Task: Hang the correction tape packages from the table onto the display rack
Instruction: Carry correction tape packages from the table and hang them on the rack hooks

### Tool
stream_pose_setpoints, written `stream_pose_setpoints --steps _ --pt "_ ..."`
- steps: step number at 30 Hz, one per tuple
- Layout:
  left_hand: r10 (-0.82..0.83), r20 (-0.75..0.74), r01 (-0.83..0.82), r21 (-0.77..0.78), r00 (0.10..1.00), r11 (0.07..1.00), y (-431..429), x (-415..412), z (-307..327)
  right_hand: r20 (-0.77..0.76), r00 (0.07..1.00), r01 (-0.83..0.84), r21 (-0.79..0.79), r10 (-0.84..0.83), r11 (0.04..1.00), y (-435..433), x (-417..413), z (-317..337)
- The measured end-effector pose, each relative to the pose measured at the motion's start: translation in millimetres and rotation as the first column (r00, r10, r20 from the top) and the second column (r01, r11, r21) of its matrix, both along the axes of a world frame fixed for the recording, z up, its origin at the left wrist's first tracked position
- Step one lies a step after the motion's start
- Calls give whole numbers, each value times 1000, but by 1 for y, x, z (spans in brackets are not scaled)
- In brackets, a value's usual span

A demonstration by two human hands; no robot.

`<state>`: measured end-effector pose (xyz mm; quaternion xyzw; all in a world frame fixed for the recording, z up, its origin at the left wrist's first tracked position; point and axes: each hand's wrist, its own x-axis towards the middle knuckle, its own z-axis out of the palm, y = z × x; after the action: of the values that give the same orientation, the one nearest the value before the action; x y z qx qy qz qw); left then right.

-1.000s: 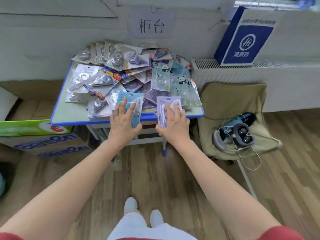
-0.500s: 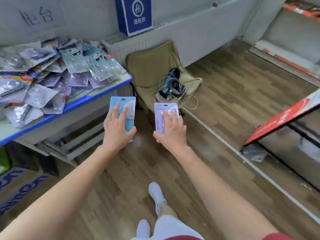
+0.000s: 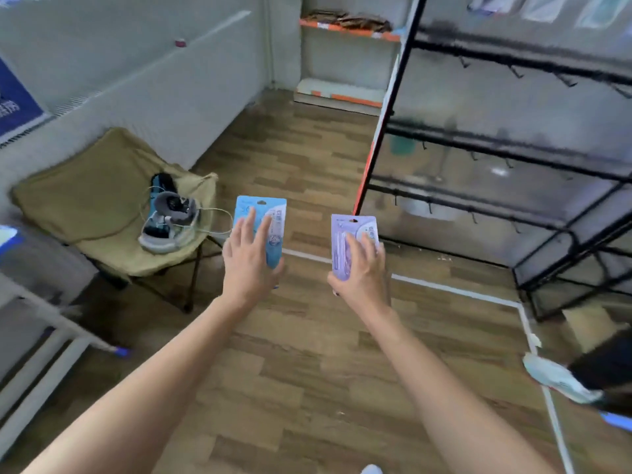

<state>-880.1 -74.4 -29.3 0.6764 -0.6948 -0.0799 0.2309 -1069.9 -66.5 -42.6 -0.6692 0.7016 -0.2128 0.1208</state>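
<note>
My left hand [image 3: 248, 260] holds a blue correction tape package [image 3: 265, 213] upright over the wooden floor, fingers spread across its back and thumb underneath. A purple correction tape package [image 3: 352, 230] is held the same way by my right hand [image 3: 362, 271]. The black display rack [image 3: 506, 145] with rows of bare hooks stands to the right, beyond both packages. Only a corner of the table [image 3: 8, 236] shows at the left edge.
A khaki folding chair [image 3: 95, 203] carrying a headset with cables [image 3: 169, 217] stands left of my hands. White tape lines [image 3: 444, 285] cross the floor before the rack. Another person's shoe [image 3: 554, 378] is at the right. A low shelf [image 3: 342, 56] stands at the back.
The view has swung right, away from the table toward the display rack. Both hands lifted their packages off the table and carried them along, grips unchanged.
</note>
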Motion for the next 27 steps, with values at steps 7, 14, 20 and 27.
stream_pose_setpoints --steps 7,14,20,27 --pt "-87 -34 84 -87 996 993 -42 -161 20 2 995 95 -64 -95 993 -18 -165 17" --pt "-202 -37 194 -158 979 968 -83 -293 43 -29 981 185 -142 -190 973 -39 -289 46" --pt "-296 -39 275 -276 954 921 -141 -374 70 -14 972 222 -254 -233 941 -85 -369 75" --pt "-330 -30 300 -346 944 889 -237 -449 94 -16 957 262 -377 -289 888 -171 -445 106"
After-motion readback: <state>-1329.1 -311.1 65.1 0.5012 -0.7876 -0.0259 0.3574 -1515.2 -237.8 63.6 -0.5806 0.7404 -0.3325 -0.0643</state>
